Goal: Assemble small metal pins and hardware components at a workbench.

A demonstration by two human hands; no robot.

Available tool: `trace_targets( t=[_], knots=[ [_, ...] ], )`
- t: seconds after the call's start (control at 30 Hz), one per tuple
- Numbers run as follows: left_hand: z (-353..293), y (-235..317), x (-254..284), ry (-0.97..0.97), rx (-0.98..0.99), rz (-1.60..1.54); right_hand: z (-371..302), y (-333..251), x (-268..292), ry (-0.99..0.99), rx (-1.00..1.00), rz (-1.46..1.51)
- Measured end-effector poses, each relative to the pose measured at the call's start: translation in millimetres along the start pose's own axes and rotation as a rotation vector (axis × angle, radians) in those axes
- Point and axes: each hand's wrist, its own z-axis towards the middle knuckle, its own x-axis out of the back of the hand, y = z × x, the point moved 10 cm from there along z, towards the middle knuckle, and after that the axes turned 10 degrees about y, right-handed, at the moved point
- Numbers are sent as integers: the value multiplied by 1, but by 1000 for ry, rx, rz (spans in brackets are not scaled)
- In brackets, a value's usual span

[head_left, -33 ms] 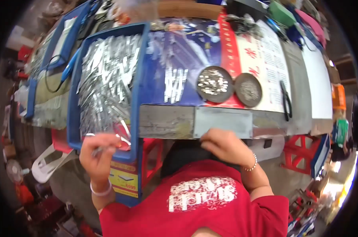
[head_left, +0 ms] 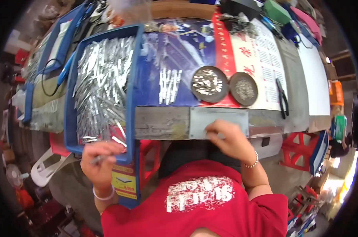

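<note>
My left hand (head_left: 99, 161) is at the near end of a blue plastic tray (head_left: 136, 75), its fingers closed on a small grey metal piece (head_left: 96, 159). Thin shiny metal strips (head_left: 103, 75) fill that tray in a loose heap. Over the near part of a flat grey plate (head_left: 198, 122) at the table's front edge is my right hand (head_left: 229, 138). Its fingers are bent together, and whatever is in them is hidden. Beyond the plate stand a round dish of shiny flat pieces (head_left: 207, 83) and a dish of small grey parts (head_left: 244, 89).
Several metal strips (head_left: 170, 86) lie side by side on the blue poster left of the dishes. Black-handled pliers (head_left: 281, 98) rest to the right. A blue pen-like tool (head_left: 66, 69) with a cord lies left of the tray. Red stools (head_left: 299, 152) stand below the table.
My right hand has moved forward, farther over the grey plate. My left hand has drawn slightly back toward me from the tray. The whole view has shifted a little.
</note>
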Motion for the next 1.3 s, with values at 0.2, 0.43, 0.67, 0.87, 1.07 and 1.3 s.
trace_targets(
  t=[0.2,0.43,0.67,0.87,1.07,1.3],
  knots=[
    [-48,-59,-92,-93,462,-410,14,69,126,521,-92,-458],
    [-87,-103,-150,-152,917,-469,43,91,115,376,18,-629],
    [-90,-99,-179,-235,860,-593,25,115,127,383,83,-581],
    [-85,-106,-175,-151,854,-605,36,122,128,390,67,-393],
    [-89,-105,-170,-187,904,-599,38,124,134,457,-15,-368],
    [-97,-101,-178,-161,953,-688,24,139,148,451,-44,-292]
  ],
)
